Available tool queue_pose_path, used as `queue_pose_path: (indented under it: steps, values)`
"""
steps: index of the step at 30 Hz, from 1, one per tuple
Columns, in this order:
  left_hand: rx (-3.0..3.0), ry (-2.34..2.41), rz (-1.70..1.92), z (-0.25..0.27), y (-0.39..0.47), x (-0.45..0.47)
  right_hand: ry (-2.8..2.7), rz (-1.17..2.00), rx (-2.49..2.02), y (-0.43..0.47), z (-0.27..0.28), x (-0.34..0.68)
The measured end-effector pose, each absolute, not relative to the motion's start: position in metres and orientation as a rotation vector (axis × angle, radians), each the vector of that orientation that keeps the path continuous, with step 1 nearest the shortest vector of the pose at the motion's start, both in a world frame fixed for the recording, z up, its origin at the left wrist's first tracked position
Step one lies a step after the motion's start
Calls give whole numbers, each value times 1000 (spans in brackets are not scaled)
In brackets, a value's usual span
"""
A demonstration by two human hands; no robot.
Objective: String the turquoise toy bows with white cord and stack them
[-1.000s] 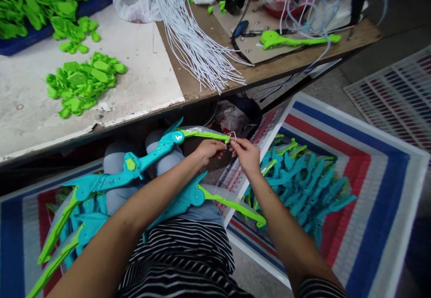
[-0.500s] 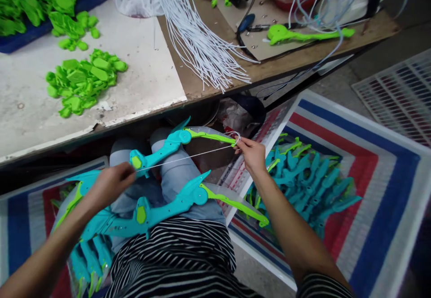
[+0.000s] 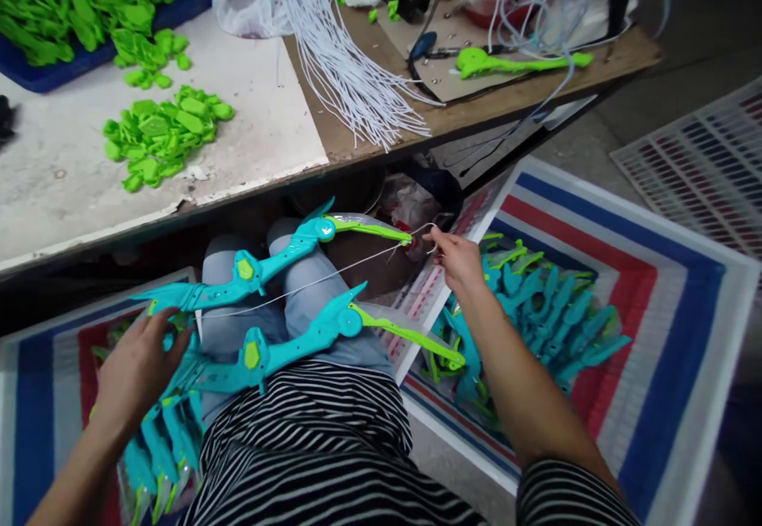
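Note:
A turquoise toy bow [image 3: 277, 263] with a lime-green limb lies across my knees. My left hand [image 3: 140, 363] is closed around its left end, partly hiding it. A white string [image 3: 309, 282] runs slack below the bow to the tip of the green limb. Just right of that tip, my right hand [image 3: 458, 263] pinches the string's loose end, apart from the bow. Nearer my body, a second toy bow [image 3: 298, 351] rests on my lap, with no string seen on it.
On the workbench [image 3: 255, 113] are green plastic parts [image 3: 170, 133], a bundle of white strings [image 3: 351, 74] and a green bow limb [image 3: 517, 64]. A striped crate [image 3: 684, 328] with more bows stands right; another crate [image 3: 36, 407] stands left.
My left hand has moved left and down, from the string near the bow's middle to its left end. My right hand has drawn rightward off the limb tip with the string end.

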State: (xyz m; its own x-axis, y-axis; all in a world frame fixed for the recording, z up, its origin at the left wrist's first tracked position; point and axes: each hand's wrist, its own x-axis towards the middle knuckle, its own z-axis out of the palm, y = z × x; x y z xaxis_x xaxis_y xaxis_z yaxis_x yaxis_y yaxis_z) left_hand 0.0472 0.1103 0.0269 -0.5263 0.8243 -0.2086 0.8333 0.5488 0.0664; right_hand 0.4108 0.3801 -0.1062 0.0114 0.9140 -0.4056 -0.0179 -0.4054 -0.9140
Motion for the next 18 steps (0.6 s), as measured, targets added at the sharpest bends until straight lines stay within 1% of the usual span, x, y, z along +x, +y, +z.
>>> queue_pose_path:
  steps: [1, 2, 4, 7, 9, 13, 18]
  values:
    - [1431, 2561, 112, 30, 124, 69, -924, 1553, -1476, 375, -98, 420]
    - [1430, 2453, 274, 32, 136, 92, -889, 1612, -1433, 369, -90, 429]
    - [1371, 2024, 470, 31, 157, 142, -845, 1709, -1344, 348, -71, 449]
    - [1165, 1346, 416, 12, 178, 214, -838, 1727, -1339, 305, -45, 476]
    - [913, 1117, 341, -10, 187, 253, -856, 1693, -1416, 271, -34, 489]
    - [461, 1016, 317, -53, 194, 301, -891, 1553, -1597, 211, -31, 499]
    - [362, 940, 360, -78, 193, 317, -956, 1425, -1688, 173, -52, 493]
